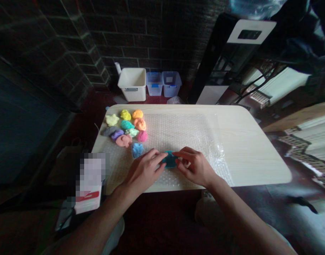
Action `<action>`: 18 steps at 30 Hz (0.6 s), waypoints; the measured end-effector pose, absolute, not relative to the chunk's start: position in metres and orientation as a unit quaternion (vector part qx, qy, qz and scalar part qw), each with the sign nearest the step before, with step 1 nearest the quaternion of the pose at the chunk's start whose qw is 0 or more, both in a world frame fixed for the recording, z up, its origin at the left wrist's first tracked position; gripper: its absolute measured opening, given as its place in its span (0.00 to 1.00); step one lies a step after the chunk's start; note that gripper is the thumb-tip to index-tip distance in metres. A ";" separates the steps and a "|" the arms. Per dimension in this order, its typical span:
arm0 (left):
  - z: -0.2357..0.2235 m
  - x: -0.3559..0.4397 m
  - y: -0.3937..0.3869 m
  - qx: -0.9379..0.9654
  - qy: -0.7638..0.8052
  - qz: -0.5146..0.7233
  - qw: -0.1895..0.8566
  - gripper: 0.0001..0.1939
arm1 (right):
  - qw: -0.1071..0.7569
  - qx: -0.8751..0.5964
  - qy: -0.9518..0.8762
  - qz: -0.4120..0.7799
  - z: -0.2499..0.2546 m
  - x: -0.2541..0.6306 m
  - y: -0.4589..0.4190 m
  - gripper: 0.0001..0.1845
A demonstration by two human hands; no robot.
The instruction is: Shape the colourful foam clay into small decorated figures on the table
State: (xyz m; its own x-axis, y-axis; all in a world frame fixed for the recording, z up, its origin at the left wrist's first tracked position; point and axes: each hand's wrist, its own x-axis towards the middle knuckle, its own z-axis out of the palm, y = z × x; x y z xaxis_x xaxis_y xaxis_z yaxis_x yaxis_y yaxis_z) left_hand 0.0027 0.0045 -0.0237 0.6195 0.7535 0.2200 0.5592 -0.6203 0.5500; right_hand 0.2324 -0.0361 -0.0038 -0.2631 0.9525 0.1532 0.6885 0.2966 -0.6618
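Note:
A small flat teal piece [169, 161] lies on bubble wrap near the table's front edge; whether it is modelling clay or a shallow tray I cannot tell. My left hand [149, 164] has its curled fingers closed on the piece's left edge. From the other side, my right hand [194, 163] pinches its right edge, index finger and thumb bent inward. My fingers hide part of the teal piece. Just beyond my left hand sits a blue lump of modelling clay [137, 150].
Several coloured clay lumps, among them a pink one [142, 136] and a green one [127, 124], cluster at the table's left. Bubble wrap [183, 131] covers the middle of the wooden table [247, 148]. Behind stand a white bin [133, 85] and two blue-tinted bins [171, 84].

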 end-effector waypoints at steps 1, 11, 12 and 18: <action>-0.022 0.002 0.005 0.867 0.381 0.230 0.227 0.17 | 0.286 -0.547 -0.745 0.253 -0.003 0.234 -0.036 0.17; 0.009 -0.024 0.027 0.719 0.519 0.437 0.149 0.07 | 0.378 -0.647 -0.604 0.271 -0.012 0.248 -0.026 0.13; 0.011 -0.028 0.031 0.701 0.538 0.447 0.139 0.07 | 0.385 -0.648 -0.597 0.275 -0.013 0.248 -0.026 0.13; 0.010 -0.050 0.047 0.641 0.597 0.466 0.125 0.10 | 0.489 -0.642 -0.491 0.328 -0.010 0.246 -0.019 0.16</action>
